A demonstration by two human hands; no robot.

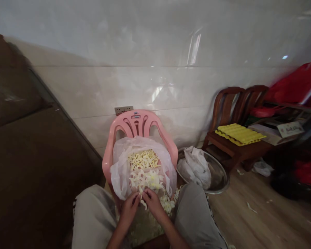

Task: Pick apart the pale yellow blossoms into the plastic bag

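Observation:
My left hand (132,201) and my right hand (152,201) meet in front of the pink plastic chair (171,149), fingertips pinched together. Between them is a small white flower (141,190), partly covered by the fingers. A white plastic bag (119,174) lies spread over the seat. On it, just beyond my hands, is a loose heap of white-and-yellow flowers (150,178). Farther back sits a separate pile of small pale-yellow pieces (144,159), perhaps buds or flower centres. More pale petals (168,204) lie below the seat, beside my right forearm.
To the right, a metal basin (220,185) holds a crumpled white bag (195,166). Wooden chairs (226,103) stand against the tiled wall, one carrying a yellow egg tray (238,134) and a cardboard box (269,133). A dark brown panel (36,173) rises close on the left.

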